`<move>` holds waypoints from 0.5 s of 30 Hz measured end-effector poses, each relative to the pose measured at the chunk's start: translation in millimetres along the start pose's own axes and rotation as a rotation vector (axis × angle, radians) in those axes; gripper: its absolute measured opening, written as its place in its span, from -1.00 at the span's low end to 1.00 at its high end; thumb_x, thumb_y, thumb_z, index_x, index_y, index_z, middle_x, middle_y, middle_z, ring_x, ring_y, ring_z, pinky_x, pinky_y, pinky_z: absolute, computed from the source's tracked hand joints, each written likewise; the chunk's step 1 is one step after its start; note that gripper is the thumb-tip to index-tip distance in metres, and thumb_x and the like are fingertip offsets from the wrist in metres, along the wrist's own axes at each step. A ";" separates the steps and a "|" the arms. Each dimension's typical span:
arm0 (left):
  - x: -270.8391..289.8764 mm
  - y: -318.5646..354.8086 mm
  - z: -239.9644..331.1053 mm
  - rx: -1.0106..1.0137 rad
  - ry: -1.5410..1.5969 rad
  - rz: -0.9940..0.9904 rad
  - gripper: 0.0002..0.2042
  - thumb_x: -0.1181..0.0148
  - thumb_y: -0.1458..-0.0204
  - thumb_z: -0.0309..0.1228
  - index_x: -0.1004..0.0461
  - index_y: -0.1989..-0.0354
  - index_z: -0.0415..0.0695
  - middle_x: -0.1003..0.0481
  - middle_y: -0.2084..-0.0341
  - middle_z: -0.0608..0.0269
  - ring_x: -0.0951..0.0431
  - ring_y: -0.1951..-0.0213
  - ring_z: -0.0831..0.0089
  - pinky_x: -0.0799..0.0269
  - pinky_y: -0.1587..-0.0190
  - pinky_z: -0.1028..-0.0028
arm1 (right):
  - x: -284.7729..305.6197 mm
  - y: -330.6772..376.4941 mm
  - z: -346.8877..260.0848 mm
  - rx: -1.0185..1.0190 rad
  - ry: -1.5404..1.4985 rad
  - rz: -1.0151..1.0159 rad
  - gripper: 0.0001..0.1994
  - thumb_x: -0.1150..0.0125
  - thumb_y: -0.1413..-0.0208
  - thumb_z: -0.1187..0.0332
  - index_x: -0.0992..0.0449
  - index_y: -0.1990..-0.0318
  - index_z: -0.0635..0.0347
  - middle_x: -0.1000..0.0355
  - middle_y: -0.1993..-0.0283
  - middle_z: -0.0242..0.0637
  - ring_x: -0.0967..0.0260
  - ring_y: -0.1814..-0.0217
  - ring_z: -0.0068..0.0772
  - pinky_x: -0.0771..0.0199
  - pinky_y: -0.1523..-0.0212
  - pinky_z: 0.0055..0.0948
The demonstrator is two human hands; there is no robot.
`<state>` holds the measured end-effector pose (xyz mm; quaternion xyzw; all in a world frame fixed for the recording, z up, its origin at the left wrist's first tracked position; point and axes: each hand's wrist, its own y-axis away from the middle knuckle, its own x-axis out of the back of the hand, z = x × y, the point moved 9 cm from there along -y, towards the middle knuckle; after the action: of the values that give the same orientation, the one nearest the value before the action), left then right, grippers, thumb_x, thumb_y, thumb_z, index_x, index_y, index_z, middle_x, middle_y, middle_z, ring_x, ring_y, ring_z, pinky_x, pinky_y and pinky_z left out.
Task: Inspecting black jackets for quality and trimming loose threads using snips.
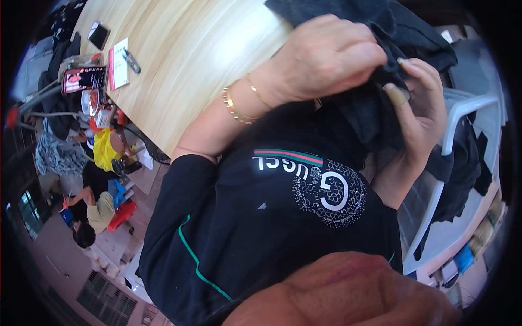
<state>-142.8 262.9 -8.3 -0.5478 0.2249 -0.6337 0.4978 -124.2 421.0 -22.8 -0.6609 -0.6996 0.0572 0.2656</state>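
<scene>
Black cloth (367, 117) is gathered in front of my chest, and part of it spreads over the far right of the table. My left hand (331, 60), with gold bracelets on its wrist, is closed, its curled fingertips pressed together at the cloth. What else may be between them is hidden. Close beside it, my right hand (421, 103) pinches the cloth's edge between thumb and fingers. A tan wrap (398, 96) covers part of the right thumb.
The pale wooden table (201, 43) bears a booklet (118, 65), a pen (131, 61) and a dark flat object (99, 36). A lit phone (84, 80) stands at its left edge. At right, a white plastic chair (451, 127) holds dark cloth. Other people sit at far left.
</scene>
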 end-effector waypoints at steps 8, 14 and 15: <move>26.9 16.3 -22.6 0.084 -0.308 -0.205 -0.56 -0.36 0.39 -0.62 -0.52 0.19 -0.11 -0.46 0.20 0.15 -0.47 0.14 0.18 -0.39 0.13 0.30 | 34.8 56.5 4.9 -0.148 0.275 -0.116 -0.51 -0.40 0.25 0.57 -0.54 0.02 0.32 -0.40 0.01 -0.22 -0.30 0.25 -0.52 -0.32 0.19 -0.57; 35.4 31.4 -56.7 0.211 -0.266 -0.177 -0.62 -0.19 0.26 -0.78 -0.53 0.19 -0.18 -0.49 0.19 0.09 -0.53 0.15 0.17 -0.49 0.11 0.37 | 40.9 77.7 21.9 -0.278 0.287 -0.176 -0.69 -0.37 0.19 0.60 -0.53 0.19 0.35 -0.42 0.17 -0.25 -0.32 0.19 -0.49 -0.30 0.14 -0.57; 31.0 33.8 -65.3 0.206 -0.266 -0.179 -0.62 -0.19 0.26 -0.78 -0.53 0.19 -0.18 -0.49 0.19 0.09 -0.53 0.15 0.17 -0.49 0.11 0.37 | 44.3 79.5 23.1 -0.278 0.286 -0.170 -0.69 -0.37 0.19 0.60 -0.53 0.19 0.35 -0.42 0.17 -0.25 -0.32 0.19 -0.49 -0.30 0.14 -0.57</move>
<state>-186.8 205.1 -41.3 -0.5907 0.0416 -0.6173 0.5180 -62.9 479.1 -63.7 -0.6311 -0.7091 -0.1568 0.2726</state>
